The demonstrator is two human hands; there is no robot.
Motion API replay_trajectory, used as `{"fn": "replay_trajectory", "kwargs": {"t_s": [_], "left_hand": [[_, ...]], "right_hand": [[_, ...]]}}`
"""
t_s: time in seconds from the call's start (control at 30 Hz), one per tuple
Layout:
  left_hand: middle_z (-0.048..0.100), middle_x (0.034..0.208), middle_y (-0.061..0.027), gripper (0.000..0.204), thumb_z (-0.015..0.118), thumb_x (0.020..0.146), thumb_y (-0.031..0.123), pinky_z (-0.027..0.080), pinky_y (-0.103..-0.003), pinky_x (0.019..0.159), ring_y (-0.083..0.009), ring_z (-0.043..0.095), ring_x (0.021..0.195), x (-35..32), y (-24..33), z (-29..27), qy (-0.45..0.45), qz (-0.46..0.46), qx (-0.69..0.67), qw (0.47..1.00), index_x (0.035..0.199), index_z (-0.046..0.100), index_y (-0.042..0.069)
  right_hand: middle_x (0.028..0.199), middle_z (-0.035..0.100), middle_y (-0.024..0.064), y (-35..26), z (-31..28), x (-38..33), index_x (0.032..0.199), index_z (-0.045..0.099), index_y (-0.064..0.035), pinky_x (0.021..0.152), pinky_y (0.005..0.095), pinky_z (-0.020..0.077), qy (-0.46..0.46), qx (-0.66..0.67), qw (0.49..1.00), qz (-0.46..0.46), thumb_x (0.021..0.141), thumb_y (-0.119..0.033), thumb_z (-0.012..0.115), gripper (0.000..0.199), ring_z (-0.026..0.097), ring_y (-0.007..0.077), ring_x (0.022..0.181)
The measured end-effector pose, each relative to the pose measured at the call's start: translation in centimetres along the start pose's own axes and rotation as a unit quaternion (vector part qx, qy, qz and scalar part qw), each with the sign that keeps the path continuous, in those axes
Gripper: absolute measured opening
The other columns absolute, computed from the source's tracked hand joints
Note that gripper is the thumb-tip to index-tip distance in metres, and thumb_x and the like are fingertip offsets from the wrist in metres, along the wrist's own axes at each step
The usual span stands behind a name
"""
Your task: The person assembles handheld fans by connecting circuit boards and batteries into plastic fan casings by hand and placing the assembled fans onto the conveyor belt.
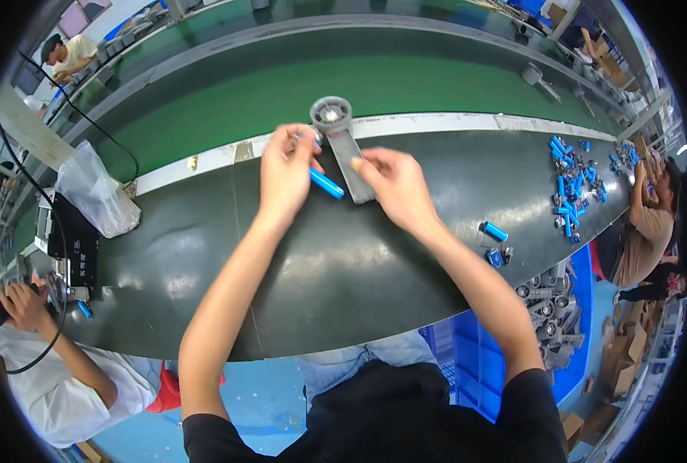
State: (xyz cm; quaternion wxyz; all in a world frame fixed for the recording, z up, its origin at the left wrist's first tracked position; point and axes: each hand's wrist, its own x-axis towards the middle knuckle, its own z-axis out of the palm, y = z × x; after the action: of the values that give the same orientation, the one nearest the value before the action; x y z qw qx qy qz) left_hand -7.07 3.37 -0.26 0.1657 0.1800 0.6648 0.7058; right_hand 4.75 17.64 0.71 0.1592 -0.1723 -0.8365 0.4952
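**Two hands on one small grey fan unit at the far edge**

Two hands meet over the grey fan part, which lies at the far edge of the dark surface, its round ribbed head toward the green belt and its flat handle pointing back at me. My left hand has its grip closed on a blue cylinder, a smooth, glossy battery-like cell, with the fingertips also pinching something tiny near the head that I cannot make out. My right hand presses thumb and fingers shut on the handle's side, pinning it flat.

I judge the step wants the handle held dead level while the cell goes in straight, not skewed. The plastic looks matte and hard; the cell looks slippery.

More blue cells lie heaped toward the right edge, one loose cell nearer, a crumpled clear bag at the left edge
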Motion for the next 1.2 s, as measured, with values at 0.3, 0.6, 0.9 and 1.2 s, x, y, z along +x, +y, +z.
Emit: {"fn": "replay_trajectory", "kwargs": {"t_s": [0.3,0.6,0.9,1.2], "left_hand": [[0.054,0.131,-0.0217,0.055,0.063,0.094,0.034,0.037,-0.048,0.104,-0.0381,0.050,0.125,9.6,-2.3,-3.0,0.134,0.193,0.341,0.910,0.137,0.051,0.001],[0.058,0.107,-0.0171,0.030,0.068,0.089,0.016,0.044,-0.041,0.087,-0.0333,0.056,0.101,4.5,-1.7,2.5,0.087,0.350,0.418,0.834,0.114,0.059,0.001],[0.048,0.064,-0.0102,0.027,0.071,0.088,0.014,0.040,-0.038,0.055,-0.0265,0.048,0.057,2.0,-1.8,5.5,-0.051,0.294,0.392,0.870,0.110,0.059,0.002],[0.055,0.069,-0.0128,0.031,0.075,0.085,0.014,0.045,-0.039,0.057,-0.0281,0.054,0.059,2.0,-0.8,6.2,-0.059,0.209,0.424,0.880,0.108,0.061,-0.001]], "right_hand": [[0.091,0.073,0.0185,-0.5,4.8,15.1,0.104,0.072,0.0005,0.081,0.0416,0.0527,0.028,0.026,0.999,0.015,0.094,-0.040,0.060,0.043,0.070,0.0338,0.089],[0.097,0.072,0.0198,6.4,-12.8,12.0,0.107,0.071,0.0007,0.084,0.0412,0.0522,0.190,-0.235,0.952,-0.042,0.094,-0.042,0.062,0.046,0.069,0.0354,0.093],[0.137,0.053,0.0180,21.8,-34.4,15.5,0.134,0.051,-0.0002,0.101,0.0508,0.0450,0.336,-0.508,0.783,0.130,0.090,-0.040,0.066,0.061,0.049,0.0368,0.126],[0.152,0.041,0.0174,27.2,-41.5,19.9,0.154,0.025,-0.0061,0.110,0.0537,0.0346,0.283,-0.540,0.771,0.184,0.089,-0.054,0.062,0.088,0.040,0.0356,0.138]]}}
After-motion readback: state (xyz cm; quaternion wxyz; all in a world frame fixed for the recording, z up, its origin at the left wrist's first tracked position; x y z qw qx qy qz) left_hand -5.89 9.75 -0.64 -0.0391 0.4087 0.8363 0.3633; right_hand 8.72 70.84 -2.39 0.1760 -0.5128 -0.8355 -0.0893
